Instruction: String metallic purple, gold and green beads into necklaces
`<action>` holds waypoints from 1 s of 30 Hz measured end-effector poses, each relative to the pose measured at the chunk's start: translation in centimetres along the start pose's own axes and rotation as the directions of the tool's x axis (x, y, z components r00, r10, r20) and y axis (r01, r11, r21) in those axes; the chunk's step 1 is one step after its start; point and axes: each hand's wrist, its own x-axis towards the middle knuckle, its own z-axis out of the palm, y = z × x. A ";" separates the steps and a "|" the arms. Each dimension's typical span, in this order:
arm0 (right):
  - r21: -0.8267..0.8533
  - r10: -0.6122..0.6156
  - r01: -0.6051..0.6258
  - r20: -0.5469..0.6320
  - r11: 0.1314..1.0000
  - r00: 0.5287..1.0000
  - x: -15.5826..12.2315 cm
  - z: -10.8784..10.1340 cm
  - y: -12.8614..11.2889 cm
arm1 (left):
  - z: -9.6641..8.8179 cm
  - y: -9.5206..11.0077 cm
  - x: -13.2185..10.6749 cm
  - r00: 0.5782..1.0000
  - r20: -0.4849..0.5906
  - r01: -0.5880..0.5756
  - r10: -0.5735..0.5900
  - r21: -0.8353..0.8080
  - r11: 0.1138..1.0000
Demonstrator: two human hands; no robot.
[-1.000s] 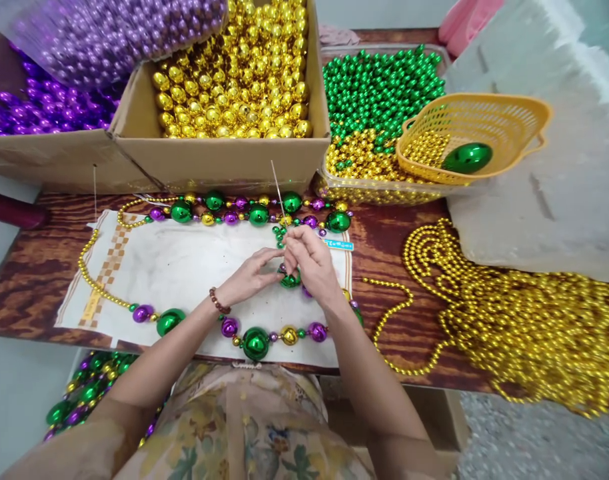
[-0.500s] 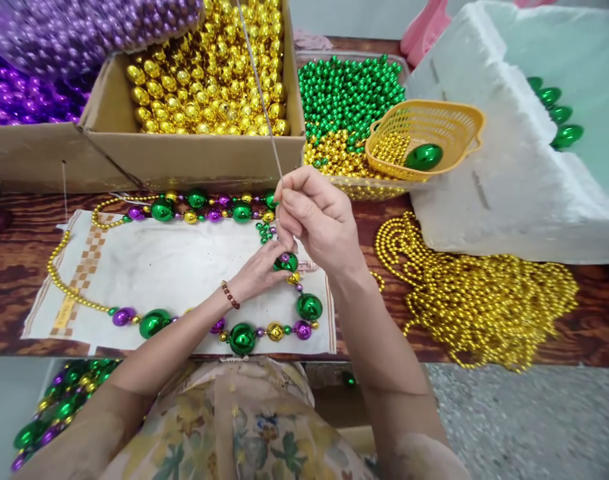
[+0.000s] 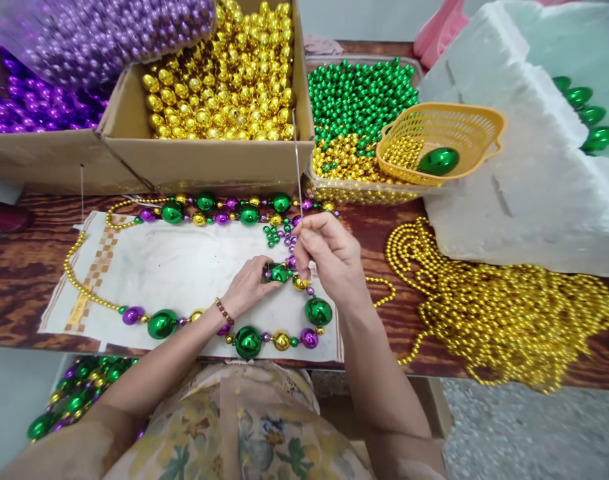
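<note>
My left hand (image 3: 249, 283), a beaded bracelet at its wrist, is closed on a large green bead (image 3: 278, 273) over the white cloth (image 3: 194, 260). Just to the right, my right hand (image 3: 330, 250) pinches a thin pale strand (image 3: 298, 167) that rises steeply in front of the cardboard box; whether it is needle or cord I cannot tell. The bead necklace (image 3: 248, 341) curves along the cloth, with green, purple and gold beads and a gold small-bead section (image 3: 72, 270) at the left. Small loose-looking green beads (image 3: 271, 235) lie beyond my left hand.
Behind the cloth stand a cardboard box (image 3: 204, 157) of gold beads and a clear tub (image 3: 364, 192) of green and gold beads. An orange basket (image 3: 477, 127) with a large green bead rests on the tub. Gold bead strands (image 3: 514, 320) are heaped before a white foam box (image 3: 484, 200).
My right hand has come down, and the strand's visible upper end sits lower. My left hand has shifted slightly left with the green bead. The view has drifted a little.
</note>
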 end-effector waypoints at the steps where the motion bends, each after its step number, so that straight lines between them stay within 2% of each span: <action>1: 0.002 0.016 -0.016 -0.011 1.000 1.000 -0.3 0.0 0.4 | 0.0 -0.3 -0.1 1.000 0.003 0.002 -0.002 0.009 1.000; 6: 0.006 0.042 -0.042 -0.088 0.999 0.995 -1.6 -0.7 1.9 | -0.2 -1.4 -0.3 0.998 -0.040 -0.044 0.043 -0.017 0.999; 9: 0.003 0.027 -0.026 -0.142 1.000 0.989 -1.9 -1.2 2.1 | -0.5 -1.6 -0.1 0.997 -0.018 -0.071 0.071 -0.027 0.997; 15: -0.069 -0.037 0.027 -0.146 0.997 0.989 -1.5 -0.7 0.9 | -1.1 -1.5 -0.5 0.993 0.027 -0.118 0.119 -0.040 0.992; 18: -0.086 -0.027 0.018 -0.110 0.996 0.994 -1.0 -0.3 0.8 | -1.2 -1.1 -0.7 0.985 0.066 -0.159 0.162 -0.036 0.987; 21: -0.083 0.014 -0.021 -0.092 0.996 0.996 -0.8 -0.4 1.6 | -1.4 -0.6 -0.2 0.984 0.097 -0.147 0.150 -0.041 0.988; 25: -0.068 0.023 -0.039 -0.215 0.997 0.976 -1.1 -1.4 2.4 | -1.8 -0.2 1.4 0.988 0.108 -0.092 0.109 -0.152 0.984; 27: -0.066 0.044 -0.062 -0.237 0.996 0.971 -1.4 -1.7 2.6 | -1.6 0.2 1.8 0.986 0.108 -0.118 0.130 -0.113 0.987; 30: -0.054 0.080 -0.091 -0.173 0.994 0.982 -1.5 -1.6 2.7 | -0.2 1.3 1.6 0.971 0.157 -0.192 0.179 0.071 0.979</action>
